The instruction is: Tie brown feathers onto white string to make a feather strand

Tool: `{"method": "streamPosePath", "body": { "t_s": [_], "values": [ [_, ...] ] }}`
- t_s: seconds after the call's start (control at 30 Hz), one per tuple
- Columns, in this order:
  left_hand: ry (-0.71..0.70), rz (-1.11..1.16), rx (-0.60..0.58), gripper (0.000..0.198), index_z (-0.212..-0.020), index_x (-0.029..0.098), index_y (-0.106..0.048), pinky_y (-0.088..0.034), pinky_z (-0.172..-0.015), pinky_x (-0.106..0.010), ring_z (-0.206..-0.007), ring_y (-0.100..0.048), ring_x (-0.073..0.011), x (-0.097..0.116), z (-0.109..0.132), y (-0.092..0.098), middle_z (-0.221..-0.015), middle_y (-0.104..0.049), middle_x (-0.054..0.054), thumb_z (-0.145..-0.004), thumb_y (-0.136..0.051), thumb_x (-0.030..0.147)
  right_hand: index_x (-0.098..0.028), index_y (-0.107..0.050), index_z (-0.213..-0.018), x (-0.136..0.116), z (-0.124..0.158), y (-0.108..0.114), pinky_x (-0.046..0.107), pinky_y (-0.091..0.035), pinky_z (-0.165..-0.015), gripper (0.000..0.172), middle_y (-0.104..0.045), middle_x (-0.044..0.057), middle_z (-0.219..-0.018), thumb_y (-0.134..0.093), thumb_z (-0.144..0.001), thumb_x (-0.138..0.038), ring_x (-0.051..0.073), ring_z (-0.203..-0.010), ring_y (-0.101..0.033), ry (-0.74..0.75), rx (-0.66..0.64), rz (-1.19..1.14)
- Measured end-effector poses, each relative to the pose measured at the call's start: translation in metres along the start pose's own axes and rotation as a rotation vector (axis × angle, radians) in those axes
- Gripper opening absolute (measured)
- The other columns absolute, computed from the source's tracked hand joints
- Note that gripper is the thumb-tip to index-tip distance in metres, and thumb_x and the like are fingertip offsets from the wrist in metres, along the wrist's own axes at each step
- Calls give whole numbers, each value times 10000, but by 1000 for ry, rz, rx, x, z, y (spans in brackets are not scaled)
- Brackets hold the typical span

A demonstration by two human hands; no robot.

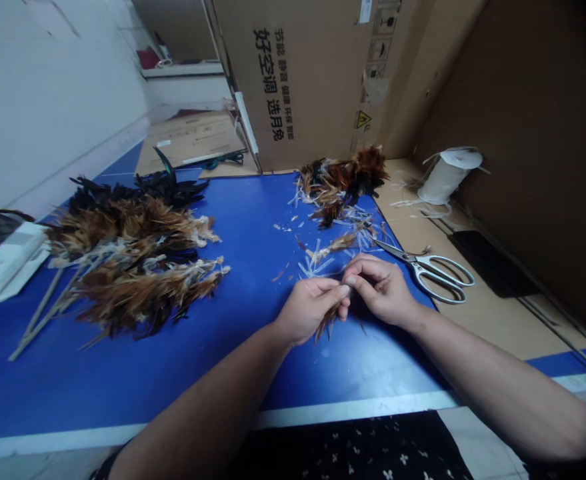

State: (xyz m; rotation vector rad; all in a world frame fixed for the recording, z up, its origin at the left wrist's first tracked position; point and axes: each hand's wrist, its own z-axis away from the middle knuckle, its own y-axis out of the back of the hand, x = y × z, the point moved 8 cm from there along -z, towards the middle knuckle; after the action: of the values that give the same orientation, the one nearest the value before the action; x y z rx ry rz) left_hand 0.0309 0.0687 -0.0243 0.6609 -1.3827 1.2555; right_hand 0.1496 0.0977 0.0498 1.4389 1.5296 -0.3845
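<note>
Over the blue table top (183, 373), my left hand (310, 309) is closed around a small bunch of brown feathers (327, 323) whose tips hang below the fist. My right hand (380, 288) meets it fingertip to fingertip and pinches the top of the same bunch. Just beyond the hands lie loose feathers and pale quill trimmings (323, 253). A pair of steel scissors (430, 267) rests to the right of my right hand.
A large pile of brown and black feathers (133, 260) covers the left of the table. A smaller feather pile (343, 180) lies at the back. A white spool of thread (447, 175) stands at the right, and a big cardboard box (313, 73) stands behind.
</note>
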Motion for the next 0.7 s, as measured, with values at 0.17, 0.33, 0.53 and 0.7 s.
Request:
{"method": "streamPosePath", "body": {
  "t_s": [0.17, 0.33, 0.53, 0.7],
  "values": [
    [-104, -221, 61, 347, -736, 133, -666, -371, -546, -230, -530, -504, -89, 13, 3, 4, -589, -595, -7, -936, -673, 417, -189, -697, -794, -1, 2, -5, 322, -522, -731, 258, -666, 41, -767, -621, -1007, -312, 171, -738, -627, -6, 6, 27],
    [-135, 26, 198, 278, -937, 129, -719, -491, -660, -257, -664, -639, -129, 12, 1, 19, -785, -701, -54, -933, -682, 404, -199, -764, -1014, 6, 2, 5, 336, -561, -787, 240, -732, 75, -941, -591, -1031, -365, 187, -816, -679, -95, 96, 53],
    [-264, 223, 317, 221, -901, 138, -745, -523, -916, -314, -934, -707, -181, 25, -2, 40, -971, -763, -99, -909, -715, 357, -200, -762, -975, 11, -8, 26, 355, -528, -814, 217, -735, 76, -893, -644, -996, -380, 208, -838, -674, -29, 44, 261],
    [-276, 371, 359, 175, -858, 138, -728, -503, -1002, -365, -990, -696, -185, 29, -3, 46, -1036, -750, -88, -858, -769, 309, -181, -719, -753, 12, -1, 2, 275, -494, -646, 313, -675, 26, -715, -666, -978, -392, 145, -643, -607, -38, -439, 190]
  ]
}}
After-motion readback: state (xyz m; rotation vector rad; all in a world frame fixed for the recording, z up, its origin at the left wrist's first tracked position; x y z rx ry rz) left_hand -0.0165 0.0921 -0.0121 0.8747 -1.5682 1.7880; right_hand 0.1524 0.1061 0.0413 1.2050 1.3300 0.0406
